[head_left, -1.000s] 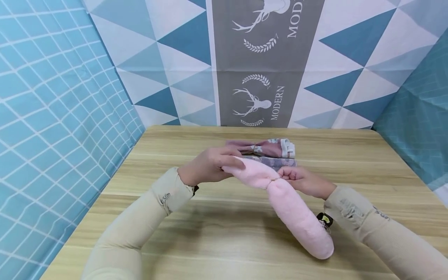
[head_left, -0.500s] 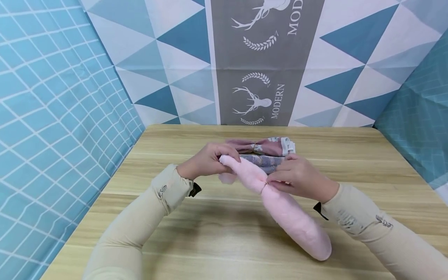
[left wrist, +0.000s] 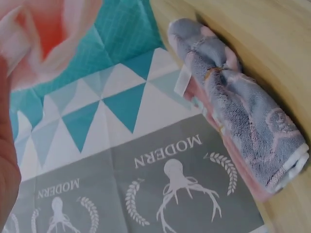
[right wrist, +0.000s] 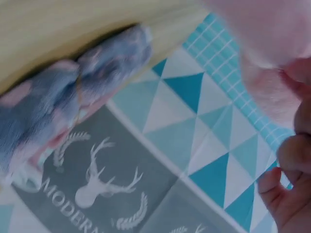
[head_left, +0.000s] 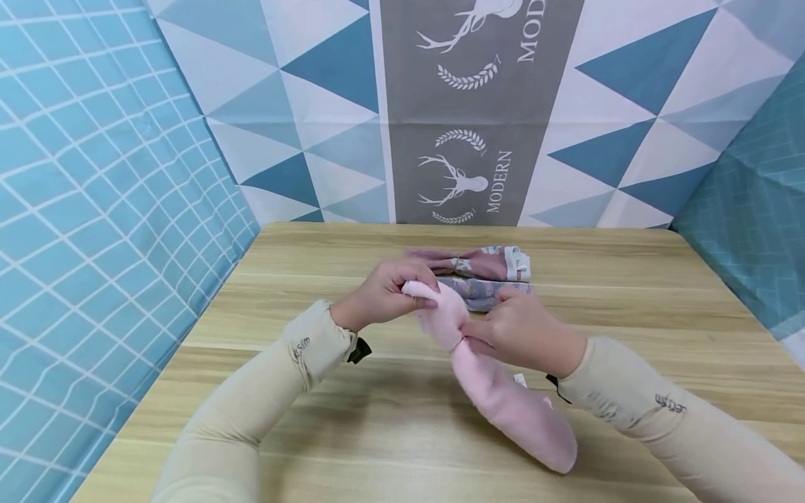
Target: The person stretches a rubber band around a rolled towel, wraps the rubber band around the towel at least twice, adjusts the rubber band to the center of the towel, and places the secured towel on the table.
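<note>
A pink plush towel, rolled long and cinched at its middle, hangs slanting above the table between both hands. My left hand pinches its upper left end between thumb and fingers. At the narrow waist, where a thin band goes round the roll, my right hand grips with curled fingers. The longer half slopes down to the lower right. In the left wrist view the towel's open end shows loose folds; in the right wrist view the fingers lie close under the pink cloth.
Behind the hands, a grey-purple rolled towel and a dusky-pink floral one lie side by side on the wooden table, each tied at the middle. Patterned cloth walls enclose the back and sides.
My right hand has moved left along with the towel's cinched middle, its fingers now curled at the band. The lower half has shifted slightly left and looks flatter. The left hand keeps the upper end.
</note>
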`<act>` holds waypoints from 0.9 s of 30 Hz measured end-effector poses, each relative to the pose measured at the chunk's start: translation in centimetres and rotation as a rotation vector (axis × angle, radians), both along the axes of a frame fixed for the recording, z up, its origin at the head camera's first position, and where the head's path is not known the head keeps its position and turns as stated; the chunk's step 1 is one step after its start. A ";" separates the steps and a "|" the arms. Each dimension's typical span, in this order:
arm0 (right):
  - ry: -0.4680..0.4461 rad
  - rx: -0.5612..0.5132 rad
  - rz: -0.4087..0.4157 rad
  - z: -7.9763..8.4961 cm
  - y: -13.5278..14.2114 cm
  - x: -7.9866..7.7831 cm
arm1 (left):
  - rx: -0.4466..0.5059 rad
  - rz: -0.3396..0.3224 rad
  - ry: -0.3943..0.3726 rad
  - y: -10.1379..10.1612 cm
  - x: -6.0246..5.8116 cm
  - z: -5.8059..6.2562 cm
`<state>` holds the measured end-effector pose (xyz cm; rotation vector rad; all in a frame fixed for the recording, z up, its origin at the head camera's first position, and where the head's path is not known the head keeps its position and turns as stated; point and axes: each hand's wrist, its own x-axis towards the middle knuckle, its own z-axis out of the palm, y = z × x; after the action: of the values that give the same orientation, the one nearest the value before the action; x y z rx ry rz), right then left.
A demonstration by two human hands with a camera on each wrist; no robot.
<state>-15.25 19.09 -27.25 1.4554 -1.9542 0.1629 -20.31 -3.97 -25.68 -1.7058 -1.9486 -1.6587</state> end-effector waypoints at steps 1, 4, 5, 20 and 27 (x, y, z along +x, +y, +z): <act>-0.016 0.017 -0.004 0.0 -0.2 0.1 | 0.022 -0.001 0.030 0.1 0.0 -0.1; -0.086 0.034 0.007 0.0 -0.6 0.4 | 0.095 0.001 0.054 0.2 0.0 -0.1; -0.111 0.031 0.012 0.0 -0.6 0.4 | 0.113 0.012 0.051 0.2 0.0 -0.2; -0.337 -0.129 0.234 -0.8 -0.5 -0.3 | 0.183 0.247 -0.138 0.0 -0.3 -0.8; -0.049 -0.100 0.216 -1.2 0.3 -0.3 | 0.165 0.280 -0.091 -0.8 0.3 -1.0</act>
<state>-15.54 19.35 -28.45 1.6064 -1.7966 0.3897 -20.04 -4.79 -26.67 -1.2566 -1.9194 -1.7603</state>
